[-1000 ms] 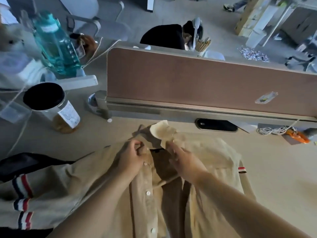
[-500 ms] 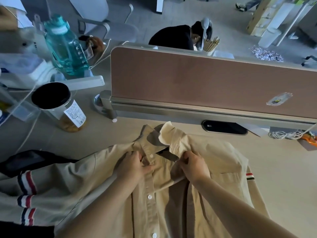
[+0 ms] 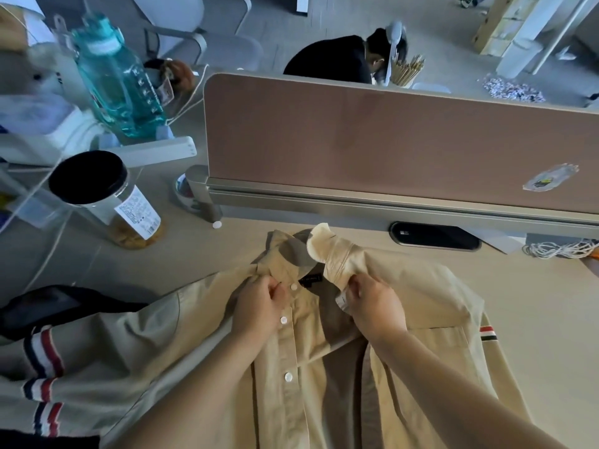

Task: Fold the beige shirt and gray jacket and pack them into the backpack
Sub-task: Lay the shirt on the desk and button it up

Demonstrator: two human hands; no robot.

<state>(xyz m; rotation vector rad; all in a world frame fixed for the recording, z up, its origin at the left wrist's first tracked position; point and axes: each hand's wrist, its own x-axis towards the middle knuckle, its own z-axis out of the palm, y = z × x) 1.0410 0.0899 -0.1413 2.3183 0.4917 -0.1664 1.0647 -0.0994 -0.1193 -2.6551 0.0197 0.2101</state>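
The beige shirt [image 3: 405,319] lies front-up and spread across the surface [image 3: 544,296], collar toward the divider panel [image 3: 389,140]. The placket is unbuttoned near the top, and white buttons show down the left front edge.

The left hand [image 3: 259,306] is closed on the button-side edge of the shirt just below the collar. The right hand [image 3: 372,303] is closed on the opposite front edge, which is bunched and lifted at the collar; a pale collar tip stands up above it. The two hands are close together but apart, with the open neckline between them.

A sleeve with red, white and navy stripes [image 3: 42,351] extends to the left edge of the view. Beneath it lies a dark item [image 3: 48,306]; whether this is the backpack or the jacket cannot be determined.

A black-lidded jar [image 3: 107,196] stands on the surface at upper left, well apart from the shirt. A teal water bottle [image 3: 116,79] stands behind it. A coil of white cord [image 3: 557,249] lies at the right, near the base of the panel.
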